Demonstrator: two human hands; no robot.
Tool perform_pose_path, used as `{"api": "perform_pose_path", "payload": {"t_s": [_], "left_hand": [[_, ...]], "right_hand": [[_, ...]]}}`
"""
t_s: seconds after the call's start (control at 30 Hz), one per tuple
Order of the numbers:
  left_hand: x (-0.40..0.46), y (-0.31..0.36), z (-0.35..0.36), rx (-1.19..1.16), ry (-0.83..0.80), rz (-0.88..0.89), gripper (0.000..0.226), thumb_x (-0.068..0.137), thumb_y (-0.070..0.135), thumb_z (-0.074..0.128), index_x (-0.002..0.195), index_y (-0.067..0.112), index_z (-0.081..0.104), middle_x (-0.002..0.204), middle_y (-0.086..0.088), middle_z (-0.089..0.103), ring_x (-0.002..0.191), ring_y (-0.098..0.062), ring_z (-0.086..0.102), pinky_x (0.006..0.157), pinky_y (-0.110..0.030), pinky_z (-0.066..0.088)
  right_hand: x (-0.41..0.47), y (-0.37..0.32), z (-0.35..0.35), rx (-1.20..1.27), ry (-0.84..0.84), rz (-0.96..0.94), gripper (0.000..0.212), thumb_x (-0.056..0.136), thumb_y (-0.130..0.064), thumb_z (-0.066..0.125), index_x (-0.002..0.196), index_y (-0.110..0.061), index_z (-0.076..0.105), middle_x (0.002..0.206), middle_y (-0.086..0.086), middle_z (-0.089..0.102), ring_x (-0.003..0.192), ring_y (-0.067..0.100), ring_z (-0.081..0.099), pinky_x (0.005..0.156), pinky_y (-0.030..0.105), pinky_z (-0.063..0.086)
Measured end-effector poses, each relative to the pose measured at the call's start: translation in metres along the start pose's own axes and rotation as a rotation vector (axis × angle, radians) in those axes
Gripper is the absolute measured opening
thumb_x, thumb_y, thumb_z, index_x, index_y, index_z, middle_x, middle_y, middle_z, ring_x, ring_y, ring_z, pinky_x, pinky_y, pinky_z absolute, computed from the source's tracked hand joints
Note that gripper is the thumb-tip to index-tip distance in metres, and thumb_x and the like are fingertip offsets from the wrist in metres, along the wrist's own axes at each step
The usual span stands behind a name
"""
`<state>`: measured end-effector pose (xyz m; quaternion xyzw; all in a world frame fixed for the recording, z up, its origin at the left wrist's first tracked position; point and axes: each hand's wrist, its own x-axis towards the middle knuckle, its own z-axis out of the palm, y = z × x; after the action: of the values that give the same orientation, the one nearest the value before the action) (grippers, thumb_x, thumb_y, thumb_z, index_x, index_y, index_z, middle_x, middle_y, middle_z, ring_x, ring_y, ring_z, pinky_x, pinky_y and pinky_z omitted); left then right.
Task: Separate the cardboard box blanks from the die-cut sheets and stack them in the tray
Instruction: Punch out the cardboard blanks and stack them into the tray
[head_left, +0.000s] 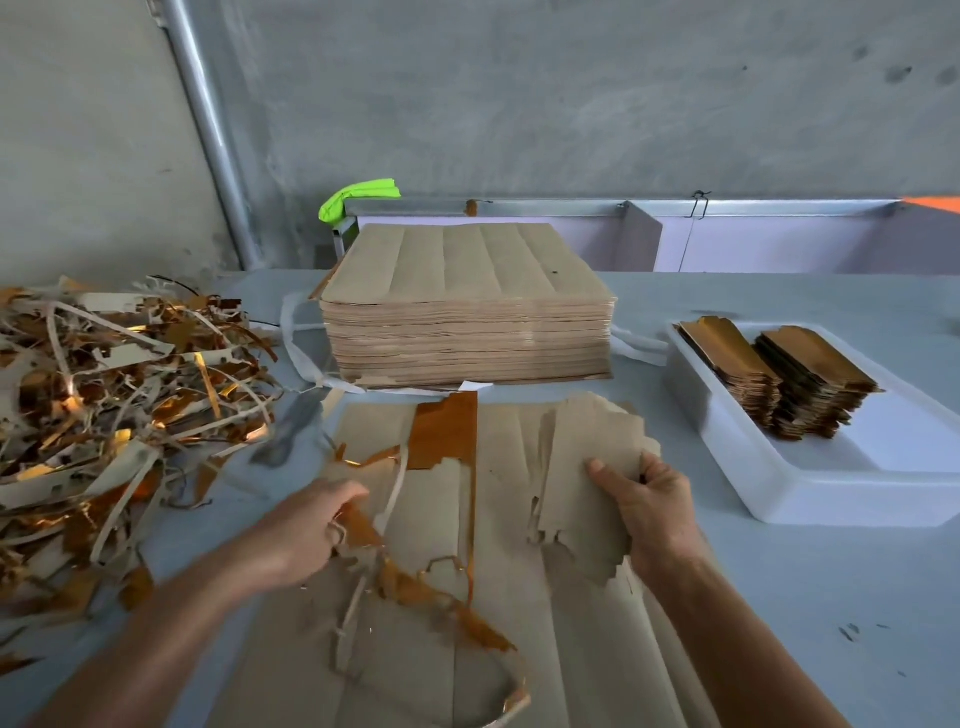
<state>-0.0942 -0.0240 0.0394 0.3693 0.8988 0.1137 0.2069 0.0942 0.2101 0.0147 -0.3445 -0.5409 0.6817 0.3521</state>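
My right hand (647, 512) grips a small stack of brown cardboard blanks (584, 467), held just above the die-cut sheet (431, 670) lying on the table in front of me. My left hand (306, 530) pinches torn gold-and-grey waste strips (400, 577) that trail across the sheet. One gold blank (444, 431) lies face up at the sheet's far edge. A tall pile of uncut sheets (467, 306) stands behind. The white tray (810, 493) at the right holds two stacks of gold blanks (779, 374).
A large heap of offcut strips (119, 395) covers the table's left side. White strapping (296, 343) lies beside the tall pile. A metal rail (623, 208) with a neon-green cloth (358, 195) runs along the concrete wall behind the table.
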Motion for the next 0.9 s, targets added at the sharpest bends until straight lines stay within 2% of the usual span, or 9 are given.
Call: {"api": "perform_pose_path", "payload": {"t_s": [0.07, 0.1, 0.27, 0.33, 0.43, 0.53, 0.7, 0.8, 0.9], "left_hand": [[0.001, -0.003, -0.023, 0.175, -0.293, -0.037, 0.063, 0.094, 0.002, 0.044, 0.146, 0.033, 0.025, 0.15, 0.002, 0.027, 0.131, -0.02, 0.037, 0.103, -0.031, 0.038], [0.004, 0.0, -0.033, 0.185, -0.305, -0.044, 0.064, 0.093, 0.001, 0.043, 0.146, 0.034, 0.026, 0.152, 0.002, 0.025, 0.135, -0.021, 0.033, 0.106, -0.033, 0.036], [0.052, 0.04, -0.034, -0.062, 0.502, -0.039, 0.015, 0.096, 0.021, 0.049, 0.107, 0.016, 0.058, 0.105, -0.004, 0.062, 0.089, -0.015, 0.054, 0.073, -0.029, 0.043], [0.08, 0.055, -0.017, -0.047, 0.475, -0.095, 0.032, 0.093, 0.039, 0.054, 0.109, 0.012, 0.055, 0.105, -0.006, 0.06, 0.093, -0.018, 0.057, 0.076, -0.032, 0.047], [0.118, 0.061, 0.003, -0.021, 0.314, -0.268, 0.073, 0.08, 0.059, 0.062, 0.131, 0.011, 0.043, 0.13, -0.011, 0.051, 0.12, -0.028, 0.05, 0.094, -0.04, 0.045], [0.144, 0.064, 0.01, 0.046, 0.25, -0.336, 0.089, 0.067, 0.059, 0.075, 0.134, 0.012, 0.04, 0.131, -0.011, 0.05, 0.122, -0.028, 0.048, 0.097, -0.04, 0.042], [0.157, 0.067, 0.016, -0.17, 0.252, -0.368, 0.053, 0.071, 0.035, 0.081, 0.111, 0.01, 0.058, 0.104, -0.007, 0.063, 0.101, -0.026, 0.062, 0.084, -0.035, 0.05], [0.148, 0.071, 0.016, -0.203, 0.438, -0.285, 0.012, 0.09, 0.024, 0.061, 0.093, 0.012, 0.061, 0.091, -0.006, 0.066, 0.088, -0.027, 0.064, 0.081, -0.037, 0.053], [0.123, 0.083, 0.013, -0.09, 0.662, -0.073, 0.018, 0.097, 0.023, 0.046, 0.103, 0.014, 0.06, 0.091, -0.008, 0.067, 0.088, -0.029, 0.064, 0.074, -0.036, 0.052]], "right_hand": [[0.004, -0.001, 0.008, 0.005, 0.0, 0.012, 0.008, 0.083, -0.007, 0.07, 0.087, -0.011, 0.066, 0.083, 0.006, 0.072, 0.076, 0.021, 0.069, 0.068, 0.041, 0.058], [0.006, -0.001, 0.012, 0.008, 0.0, 0.015, 0.008, 0.083, -0.006, 0.07, 0.086, -0.012, 0.065, 0.083, 0.005, 0.072, 0.075, 0.021, 0.069, 0.067, 0.04, 0.058], [0.014, 0.002, 0.028, 0.014, 0.01, 0.017, 0.011, 0.083, -0.003, 0.068, 0.083, -0.014, 0.065, 0.077, 0.001, 0.071, 0.071, 0.016, 0.068, 0.061, 0.033, 0.057], [0.016, 0.004, 0.031, 0.016, 0.019, 0.024, 0.012, 0.082, -0.003, 0.069, 0.082, -0.014, 0.065, 0.075, -0.001, 0.071, 0.068, 0.014, 0.068, 0.057, 0.029, 0.055], [0.017, 0.006, 0.03, 0.011, 0.022, 0.037, 0.012, 0.082, -0.002, 0.069, 0.083, -0.013, 0.065, 0.072, 0.0, 0.072, 0.066, 0.015, 0.068, 0.057, 0.032, 0.056], [0.022, 0.006, 0.026, -0.037, 0.039, 0.018, 0.013, 0.082, -0.003, 0.069, 0.081, -0.015, 0.065, 0.071, 0.0, 0.072, 0.066, 0.015, 0.069, 0.062, 0.036, 0.058], [0.03, 0.006, 0.025, -0.072, 0.055, 0.037, 0.012, 0.083, -0.006, 0.069, 0.085, -0.016, 0.064, 0.08, 0.004, 0.07, 0.075, 0.021, 0.067, 0.067, 0.041, 0.058], [0.031, 0.004, 0.027, -0.101, 0.07, -0.015, 0.019, 0.085, -0.001, 0.062, 0.088, -0.02, 0.059, 0.09, 0.011, 0.067, 0.084, 0.028, 0.066, 0.076, 0.05, 0.057], [0.031, 0.002, 0.028, -0.226, 0.071, -0.132, 0.036, 0.086, 0.002, 0.053, 0.102, -0.031, 0.054, 0.097, 0.008, 0.06, 0.086, 0.024, 0.06, 0.077, 0.049, 0.056]]}}
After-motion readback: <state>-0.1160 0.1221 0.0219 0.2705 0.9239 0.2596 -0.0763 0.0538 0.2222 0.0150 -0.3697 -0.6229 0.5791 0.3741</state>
